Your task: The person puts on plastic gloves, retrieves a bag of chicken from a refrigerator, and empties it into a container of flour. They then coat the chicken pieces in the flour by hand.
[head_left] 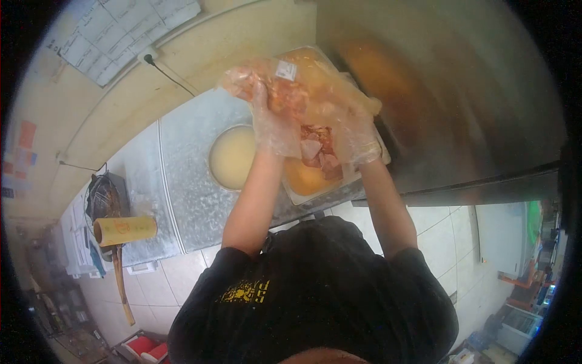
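Note:
A clear plastic bag of raw meat [284, 97] with a white label [286, 71] is held up in both my hands, which wear clear plastic gloves. My left hand [273, 124] is closed on the bag's left side, thumb upward along it. On the right, my right hand [357, 130] grips the loose, crumpled plastic; its fingers are partly hidden by the film. Below the bag lies a rectangular tray [298, 199] with orange-brown liquid in it. Dark red pieces of raw meat [321, 145] show between my hands, over the tray.
Left of the tray, a round metal bowl [233, 158] of pale cloudy liquid stands on the metal worktop [188, 145]. A yellowish roll [125, 230] lies farther left, by a pan with a wooden handle [123, 291]. A tall metal surface [448, 109] rises close on the right.

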The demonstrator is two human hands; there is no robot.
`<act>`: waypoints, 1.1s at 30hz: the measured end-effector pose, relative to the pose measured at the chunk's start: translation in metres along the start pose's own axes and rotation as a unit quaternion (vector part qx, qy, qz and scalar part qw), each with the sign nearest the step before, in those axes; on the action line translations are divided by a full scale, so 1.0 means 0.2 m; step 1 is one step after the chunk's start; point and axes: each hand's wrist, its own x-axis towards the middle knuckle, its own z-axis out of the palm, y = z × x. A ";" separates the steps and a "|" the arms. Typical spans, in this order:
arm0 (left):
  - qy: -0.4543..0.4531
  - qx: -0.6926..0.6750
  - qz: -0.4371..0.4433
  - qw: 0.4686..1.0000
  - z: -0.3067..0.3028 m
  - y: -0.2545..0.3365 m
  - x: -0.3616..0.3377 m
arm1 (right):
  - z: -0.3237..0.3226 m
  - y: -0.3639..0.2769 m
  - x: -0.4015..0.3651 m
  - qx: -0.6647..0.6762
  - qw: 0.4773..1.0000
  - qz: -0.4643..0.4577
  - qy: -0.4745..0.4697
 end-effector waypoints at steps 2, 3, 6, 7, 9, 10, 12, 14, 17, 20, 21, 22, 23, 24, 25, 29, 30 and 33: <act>0.007 0.015 -0.001 1.000 -0.04 -0.02 0.00 | 0.00 0.03 0.02 0.024 0.998 0.036 -0.046; 0.021 0.033 0.004 0.999 -0.05 -0.04 0.00 | 0.01 0.04 0.02 -0.090 0.995 0.012 -0.042; 0.024 0.103 0.050 0.993 -0.08 -0.06 0.01 | 0.09 0.05 0.02 -0.423 0.905 -0.037 -0.040; 0.019 0.129 0.068 0.989 -0.10 -0.06 0.02 | 0.18 0.01 0.00 -0.526 0.848 -0.036 -0.047; -0.021 0.129 0.078 0.988 -0.16 -0.08 0.06 | 0.20 0.03 0.01 -0.652 0.751 -0.096 -0.048; -0.041 0.130 0.084 0.987 -0.16 -0.08 0.07 | 0.13 0.09 0.05 -0.677 0.717 -0.159 -0.045; -0.026 0.114 0.086 0.989 -0.14 -0.07 0.04 | 0.05 0.16 0.08 -0.682 0.695 -0.225 -0.041; -0.007 0.119 0.101 0.988 -0.12 -0.07 0.03 | 0.02 0.18 0.10 -0.649 0.723 -0.233 -0.041; 0.018 0.151 0.118 0.981 -0.15 -0.10 0.06 | -0.02 0.17 0.10 -0.600 0.762 -0.241 -0.037; 0.027 0.145 0.111 0.983 -0.20 -0.11 0.12 | 0.04 0.10 0.08 -0.594 0.774 -0.215 -0.030; 0.027 0.128 0.121 0.984 -0.15 -0.11 0.11 | 0.01 0.10 0.08 -0.576 0.780 -0.223 -0.100; 0.026 0.111 0.130 0.985 -0.11 -0.11 0.10 | -0.07 0.10 0.09 -0.555 0.782 -0.230 -0.169; 0.029 0.144 0.165 0.975 -0.08 -0.10 0.10 | -0.18 0.10 0.10 -0.568 0.767 -0.212 -0.210; 0.031 0.176 0.201 0.963 -0.06 -0.09 0.12 | -0.28 0.10 0.10 -0.578 0.752 -0.194 -0.251; 0.034 0.207 0.237 0.949 -0.04 -0.08 0.14 | -0.43 0.10 0.10 -0.623 0.720 -0.152 -0.265; 0.059 0.285 0.331 0.898 -0.05 -0.11 0.26 | -0.17 0.03 -0.07 -0.462 0.874 -0.034 -0.144; 0.077 0.296 0.336 0.891 -0.01 -0.12 0.25 | -0.13 0.03 -0.09 -0.381 0.920 -0.001 -0.094; 0.124 0.302 0.366 0.871 -0.01 -0.15 0.30 | -0.25 0.09 -0.07 -0.177 0.978 0.109 0.004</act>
